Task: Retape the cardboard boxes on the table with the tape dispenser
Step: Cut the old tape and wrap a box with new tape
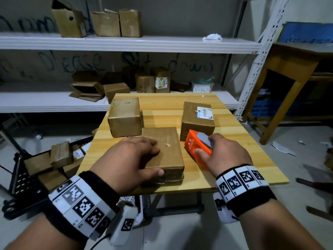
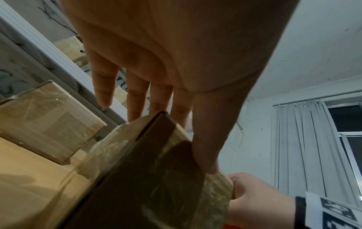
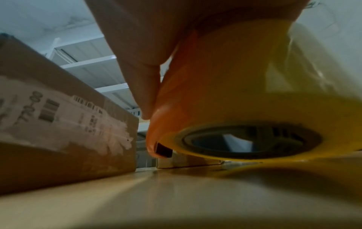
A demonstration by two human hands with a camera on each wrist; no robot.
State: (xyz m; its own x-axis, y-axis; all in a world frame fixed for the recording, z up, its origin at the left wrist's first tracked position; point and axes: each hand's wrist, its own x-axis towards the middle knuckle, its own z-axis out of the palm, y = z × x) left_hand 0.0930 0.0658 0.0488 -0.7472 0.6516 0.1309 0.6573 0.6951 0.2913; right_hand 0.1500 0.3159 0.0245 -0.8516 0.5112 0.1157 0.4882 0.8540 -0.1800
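Wooden table in a storeroom, white shelving behind with more cartons; three cardboard boxes on it. Nearest box lies flat at the front edge, long axis running away from you, top seam along that same line. Your left hand rests spread on its left half, fingers over the top, thumb against the near side face; left wrist view shows straight fingers, thumb down the box side, so it's bracing, not gripping. Tape dispenser, orange, sits just right of that box, near its far right corner, low over the table. Your right hand is clamped round it, thumb on the orange side, fingers over the grey top; right wrist view shows the yellowish roll close above the tabletop. Right hand is the nearer one to the seam start: probably a short move left onto the box top. Two other boxes, back left and labelled back right, well apart from both hands.
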